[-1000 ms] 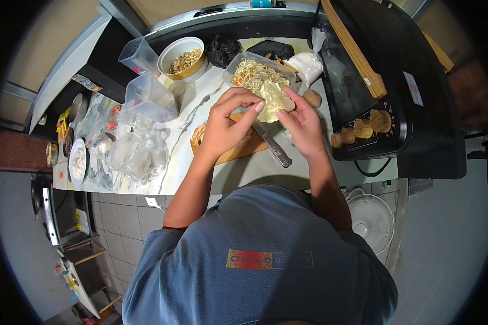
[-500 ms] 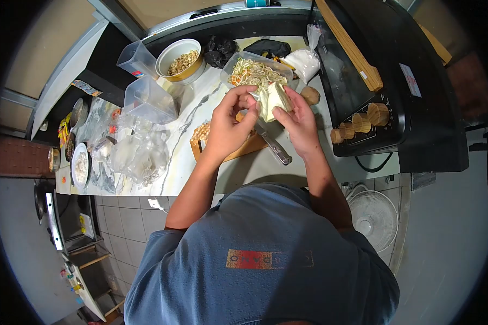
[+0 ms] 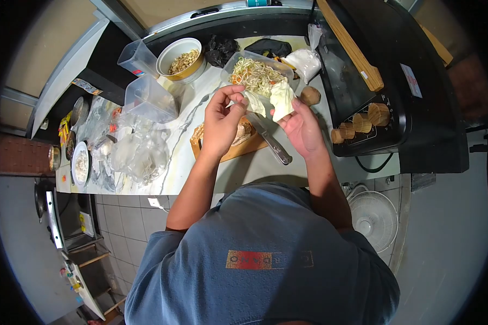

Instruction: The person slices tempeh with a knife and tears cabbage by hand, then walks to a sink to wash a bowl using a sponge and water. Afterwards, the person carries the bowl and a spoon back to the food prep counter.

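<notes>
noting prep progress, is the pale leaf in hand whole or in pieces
In pieces: the left hand holds a smaller piece, the right hand a larger piece, with a gap showing between them.

Smaller pale yellow-green leaf piece [image 3: 256,104], creased, slanting down from the left hand [image 3: 224,120], larger leaf piece [image 3: 282,99] of similar colour, crinkled, reaching upward from the right hand [image 3: 303,129], the two side by side, aloft

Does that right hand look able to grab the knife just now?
Probably, though it would likely have to let go first: the right hand is holding a pale leaf piece. The way seems free otherwise, as the knife lies close by with its handle uncovered.
</notes>
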Tool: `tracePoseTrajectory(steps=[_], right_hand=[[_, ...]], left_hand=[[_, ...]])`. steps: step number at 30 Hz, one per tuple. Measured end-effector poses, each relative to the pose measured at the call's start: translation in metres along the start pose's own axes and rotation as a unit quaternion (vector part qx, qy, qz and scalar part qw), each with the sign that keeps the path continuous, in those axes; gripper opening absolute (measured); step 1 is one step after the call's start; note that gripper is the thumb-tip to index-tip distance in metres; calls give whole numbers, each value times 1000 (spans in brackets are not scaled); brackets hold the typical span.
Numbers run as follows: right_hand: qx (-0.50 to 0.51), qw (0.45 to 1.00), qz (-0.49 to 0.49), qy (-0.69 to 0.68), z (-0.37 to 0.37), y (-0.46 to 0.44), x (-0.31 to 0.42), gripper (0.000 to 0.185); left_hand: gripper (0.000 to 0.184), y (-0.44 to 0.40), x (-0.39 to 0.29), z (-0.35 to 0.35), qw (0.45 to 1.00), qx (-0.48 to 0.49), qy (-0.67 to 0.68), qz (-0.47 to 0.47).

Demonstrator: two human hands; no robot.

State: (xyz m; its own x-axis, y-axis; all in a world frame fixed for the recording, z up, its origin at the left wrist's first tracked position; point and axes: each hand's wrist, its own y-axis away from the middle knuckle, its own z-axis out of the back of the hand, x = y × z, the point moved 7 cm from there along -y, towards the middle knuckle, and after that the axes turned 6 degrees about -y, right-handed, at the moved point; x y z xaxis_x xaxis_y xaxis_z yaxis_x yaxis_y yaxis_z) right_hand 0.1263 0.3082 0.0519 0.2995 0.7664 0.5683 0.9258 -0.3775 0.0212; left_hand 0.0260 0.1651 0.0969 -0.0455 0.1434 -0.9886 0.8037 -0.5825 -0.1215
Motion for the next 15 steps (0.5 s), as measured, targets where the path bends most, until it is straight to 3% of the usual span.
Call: tracePoseTrajectory(steps=[6, 8, 13, 15], right_hand=[[-10, 995, -78, -66, 15, -2, -1, 50], [64, 969, -153, -182, 0, 1, -5, 61], [50, 969, -162, -182, -6, 2, -3, 68], [42, 972, -158, -169, -4, 0, -2, 70]], left_hand=[[28, 0, 5, 13, 999, -32, 6, 25], [28, -1, 9, 15, 998, -54, 3, 35], [26, -1, 17, 22, 995, -90, -18, 44], [21, -1, 31, 20, 993, -34, 19, 112]])
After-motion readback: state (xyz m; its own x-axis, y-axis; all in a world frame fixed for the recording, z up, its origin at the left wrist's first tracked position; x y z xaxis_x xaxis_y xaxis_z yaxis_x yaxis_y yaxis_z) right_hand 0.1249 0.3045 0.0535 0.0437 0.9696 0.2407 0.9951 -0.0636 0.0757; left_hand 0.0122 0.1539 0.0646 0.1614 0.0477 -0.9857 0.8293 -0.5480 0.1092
